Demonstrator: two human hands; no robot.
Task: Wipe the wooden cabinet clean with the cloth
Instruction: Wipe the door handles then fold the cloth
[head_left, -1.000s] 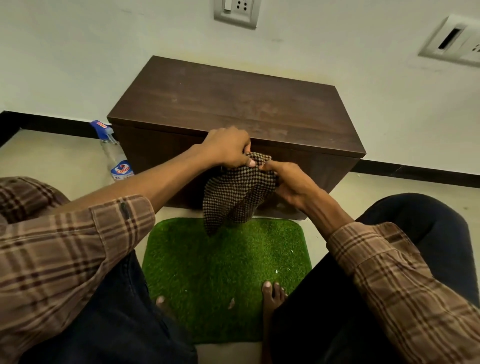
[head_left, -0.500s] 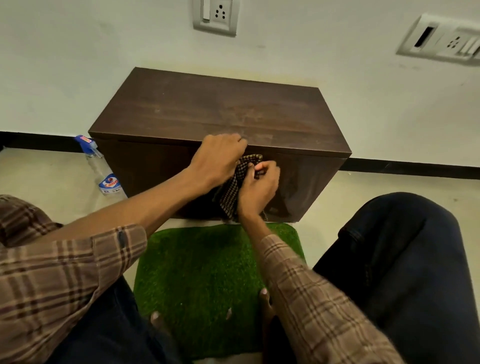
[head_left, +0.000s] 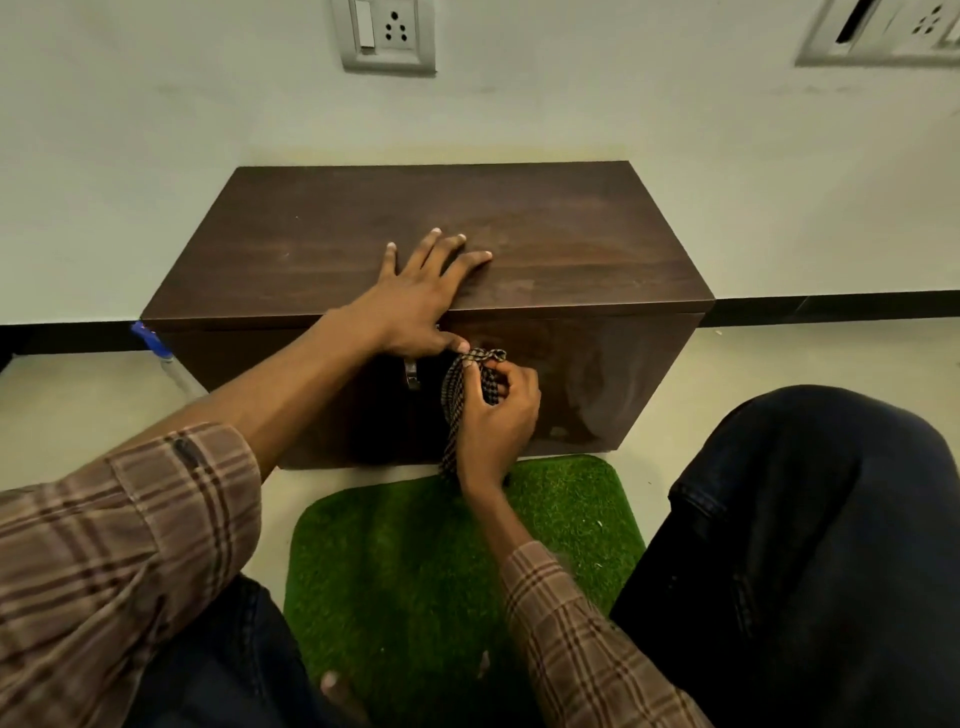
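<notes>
A low dark brown wooden cabinet (head_left: 545, 244) stands against the white wall. My left hand (head_left: 415, 296) lies flat on its top near the front edge, fingers spread, thumb hanging over the front face. My right hand (head_left: 496, 415) grips a bunched brown-and-cream checked cloth (head_left: 460, 387) in front of the cabinet's front face, just below the top edge. The cloth's tail hangs down behind my wrist. A metal handle (head_left: 411, 373) shows on the front face, left of the cloth.
A green artificial-grass mat (head_left: 431, 571) lies on the floor before the cabinet. A spray bottle with a blue top (head_left: 161, 356) is partly hidden behind the cabinet's left side. My knees in dark trousers flank the mat. Wall sockets (head_left: 387, 34) sit above.
My left hand let go of the cloth and moved up onto the cabinet top, fingers spread. My right hand alone now holds the cloth, bunched tighter, at the front face.
</notes>
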